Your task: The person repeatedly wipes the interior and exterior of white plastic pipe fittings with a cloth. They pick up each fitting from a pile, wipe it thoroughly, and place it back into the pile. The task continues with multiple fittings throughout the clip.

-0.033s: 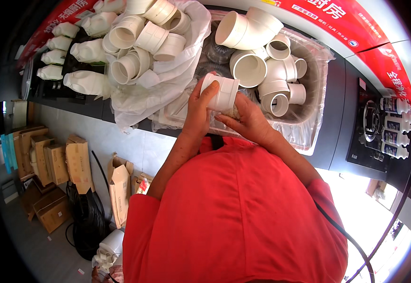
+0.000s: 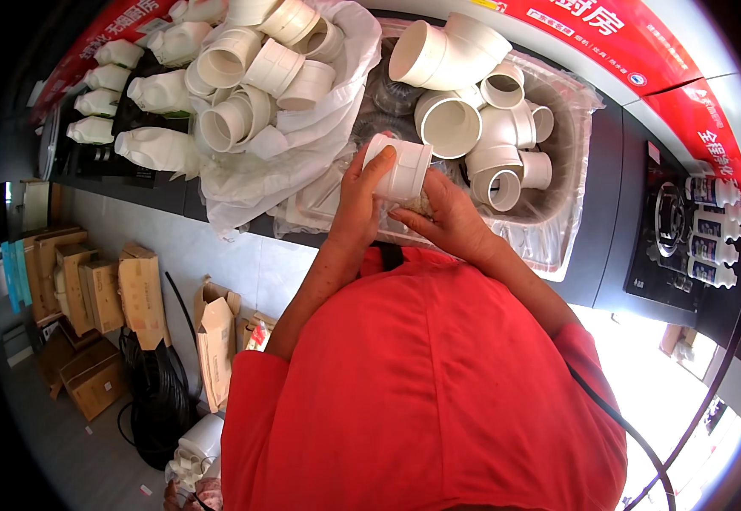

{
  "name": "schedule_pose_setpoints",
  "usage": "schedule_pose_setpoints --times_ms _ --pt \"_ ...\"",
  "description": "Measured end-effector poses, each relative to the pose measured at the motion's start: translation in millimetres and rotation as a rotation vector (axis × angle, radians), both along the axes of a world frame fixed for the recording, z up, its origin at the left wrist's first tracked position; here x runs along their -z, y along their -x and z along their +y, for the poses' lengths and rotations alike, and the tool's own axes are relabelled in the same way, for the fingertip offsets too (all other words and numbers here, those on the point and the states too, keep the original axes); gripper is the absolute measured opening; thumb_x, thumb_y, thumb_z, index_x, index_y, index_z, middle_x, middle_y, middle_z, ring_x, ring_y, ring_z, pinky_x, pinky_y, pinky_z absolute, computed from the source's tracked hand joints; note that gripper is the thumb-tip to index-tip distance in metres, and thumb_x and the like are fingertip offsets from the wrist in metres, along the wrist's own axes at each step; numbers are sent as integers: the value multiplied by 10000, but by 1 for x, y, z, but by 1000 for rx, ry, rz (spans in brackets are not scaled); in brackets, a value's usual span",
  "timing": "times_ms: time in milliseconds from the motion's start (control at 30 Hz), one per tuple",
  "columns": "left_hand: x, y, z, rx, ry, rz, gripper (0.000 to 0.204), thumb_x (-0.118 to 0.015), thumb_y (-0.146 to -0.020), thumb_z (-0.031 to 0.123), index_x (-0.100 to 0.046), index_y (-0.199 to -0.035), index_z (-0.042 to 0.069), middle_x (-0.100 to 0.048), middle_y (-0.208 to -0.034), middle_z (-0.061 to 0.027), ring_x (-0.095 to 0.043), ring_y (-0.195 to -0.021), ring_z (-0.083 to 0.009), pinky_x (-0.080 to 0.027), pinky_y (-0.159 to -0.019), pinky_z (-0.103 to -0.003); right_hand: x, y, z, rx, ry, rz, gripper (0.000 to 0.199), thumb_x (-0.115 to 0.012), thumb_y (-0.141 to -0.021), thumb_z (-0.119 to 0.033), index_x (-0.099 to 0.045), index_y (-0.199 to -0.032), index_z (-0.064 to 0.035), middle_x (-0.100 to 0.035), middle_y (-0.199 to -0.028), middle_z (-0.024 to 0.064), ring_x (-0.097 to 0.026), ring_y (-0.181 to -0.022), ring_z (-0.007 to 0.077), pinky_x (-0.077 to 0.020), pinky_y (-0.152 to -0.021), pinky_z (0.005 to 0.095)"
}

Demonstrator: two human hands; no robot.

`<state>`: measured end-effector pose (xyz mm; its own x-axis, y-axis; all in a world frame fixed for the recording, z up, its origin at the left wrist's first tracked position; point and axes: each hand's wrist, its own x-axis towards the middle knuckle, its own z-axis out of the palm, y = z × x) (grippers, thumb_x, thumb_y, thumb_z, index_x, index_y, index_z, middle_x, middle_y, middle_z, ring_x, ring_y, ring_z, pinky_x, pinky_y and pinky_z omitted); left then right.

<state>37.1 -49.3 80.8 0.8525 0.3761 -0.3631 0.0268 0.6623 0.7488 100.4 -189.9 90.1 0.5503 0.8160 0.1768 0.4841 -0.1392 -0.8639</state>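
Note:
In front of my chest I hold a short white plastic pipe coupling [image 2: 403,169] tilted over the near edge of a lined bin. My left hand [image 2: 360,192] is closed round its left end, the thumb lying along the wall. At its lower right, my right hand [image 2: 455,213] is closed with the fingers curled in. Between that hand and the coupling shows a rough beige wad [image 2: 421,204], mostly hidden by the fingers. White pipe elbows [image 2: 494,140] and tees lie in the plastic-lined bin [image 2: 562,170] just beyond my hands.
To the left, a white sack [image 2: 302,153] overflows with white pipe couplings [image 2: 272,66]. White jugs [image 2: 153,149] stand on the dark counter [image 2: 170,194] beyond it. Bottles [image 2: 715,223] line the far right. Cardboard boxes [image 2: 142,294] and a black hose coil [image 2: 157,392] sit on the floor at left.

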Motion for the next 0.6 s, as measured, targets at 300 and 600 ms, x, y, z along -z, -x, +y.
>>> schedule_pose_setpoints --times_ms 300,600 --pt "8 -1 11 219 95 54 494 -604 -871 299 -452 -1271 52 -557 -1081 -52 -539 -997 -147 -413 -870 -281 -10 -9 -2 -2 -18 582 404 -672 -836 -209 -513 -1146 -4 -614 -963 94 -583 -839 181 -473 -727 307" --pt "-1 1 2 17 -378 -203 473 -581 -886 203 -437 -1312 58 -536 -1116 -51 -520 -987 -129 -424 -868 -274 -25 -1 1 2 -115 819 415 -675 -841 -179 -499 -1175 -6 -615 -973 41 -560 -836 96 -472 -713 260"
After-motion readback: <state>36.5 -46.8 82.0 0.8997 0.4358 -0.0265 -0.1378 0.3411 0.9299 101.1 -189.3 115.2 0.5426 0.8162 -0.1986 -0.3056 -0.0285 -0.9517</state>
